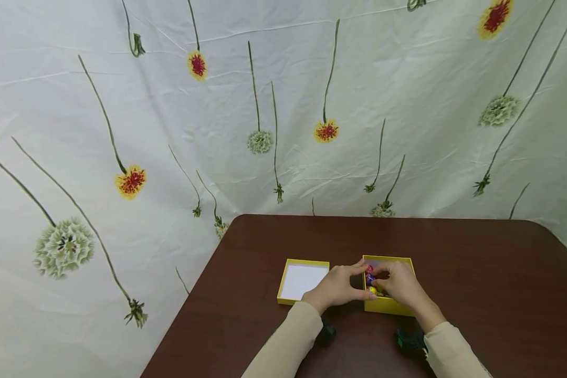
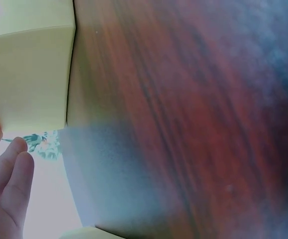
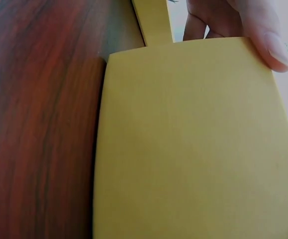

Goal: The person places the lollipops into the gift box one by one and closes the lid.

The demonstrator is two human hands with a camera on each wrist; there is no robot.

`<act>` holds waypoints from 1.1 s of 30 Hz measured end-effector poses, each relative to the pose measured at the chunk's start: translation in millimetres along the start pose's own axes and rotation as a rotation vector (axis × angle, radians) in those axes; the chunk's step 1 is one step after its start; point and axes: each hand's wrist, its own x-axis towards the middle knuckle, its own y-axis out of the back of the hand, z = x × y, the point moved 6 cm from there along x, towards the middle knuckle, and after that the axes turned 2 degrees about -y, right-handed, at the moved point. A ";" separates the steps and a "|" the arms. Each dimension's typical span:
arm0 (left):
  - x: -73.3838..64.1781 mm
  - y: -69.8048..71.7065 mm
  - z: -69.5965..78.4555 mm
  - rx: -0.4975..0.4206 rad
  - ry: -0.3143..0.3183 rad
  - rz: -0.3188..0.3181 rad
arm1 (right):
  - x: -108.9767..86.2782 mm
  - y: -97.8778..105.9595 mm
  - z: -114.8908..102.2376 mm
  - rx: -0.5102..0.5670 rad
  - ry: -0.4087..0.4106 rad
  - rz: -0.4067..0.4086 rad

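A yellow box (image 1: 389,305) stands uncovered on the table, with small, brightly wrapped candies (image 1: 372,290) in red, purple and yellow inside. My left hand (image 1: 337,283) holds the box along its left side, the thumb at the near left corner and fingertips by the far one. In the right wrist view the left thumb (image 3: 278,52) lies over the box's upper corner. Reaching into the box, my right hand (image 1: 399,283) has thumb and index finger around a purple candy (image 1: 370,279). Its palm and other fingers hide much of the contents.
To the left of the box lies a shallow yellow lid (image 1: 290,302) with a white inside, partly behind my left hand. Dark wrist devices (image 1: 326,334) sit under both sleeves. A flower-printed cloth (image 1: 283,105) hangs behind the brown table (image 1: 491,273).
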 end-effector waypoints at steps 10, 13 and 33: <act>1.3 -0.3 0.8 0.005 -0.014 0.006 | -2.7 0.5 -2.0 -0.005 -0.008 -0.007; 1.7 0.1 0.6 0.005 -0.016 0.005 | -2.3 0.8 -1.7 0.004 -0.013 -0.009; -28.6 49.8 -37.8 -0.059 0.099 0.047 | -8.0 -7.2 -47.9 0.035 -0.005 -0.038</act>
